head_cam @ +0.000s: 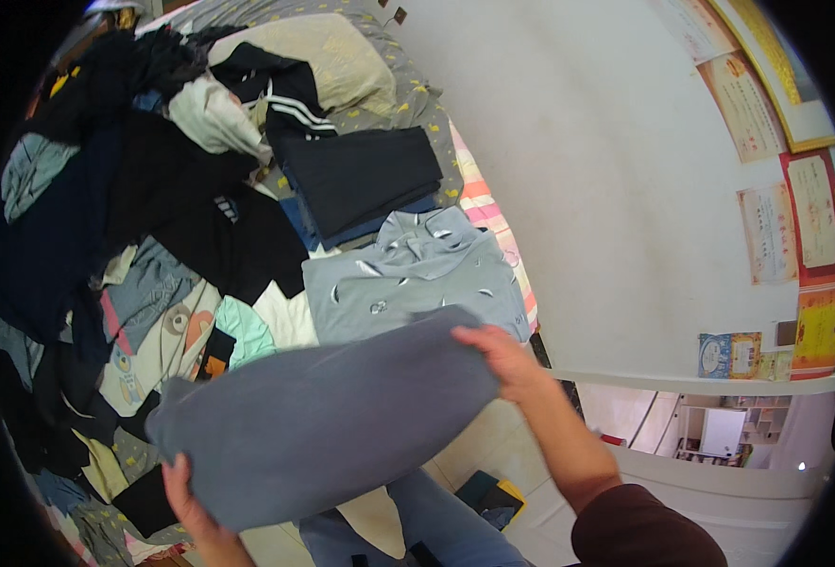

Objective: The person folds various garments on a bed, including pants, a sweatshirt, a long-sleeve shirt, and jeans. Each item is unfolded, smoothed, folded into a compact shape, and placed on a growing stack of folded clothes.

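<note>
A folded dark grey garment (pixel 332 418) is stretched between my two hands, above the near edge of the bed. My left hand (pixel 194 496) grips its lower left end, and my right hand (pixel 502 358) grips its upper right end. Just beyond it lies a folded light grey collared shirt (pixel 417 298) with small printed motifs. Farther off, folded black trousers (pixel 368 177) rest on top of folded blue denim. On the left spreads a large heap of loose clothes, with a black garment (pixel 240 234), a mint green cloth (pixel 244 333) and a cream top with bear prints (pixel 155 354).
A cream pillow (pixel 318 57) lies at the bed's far end on a grey patterned sheet (pixel 421 106). A white wall (pixel 573 177) with paper certificates (pixel 743 106) runs along the right. On the floor near my legs is a dark and yellow container (pixel 492 496).
</note>
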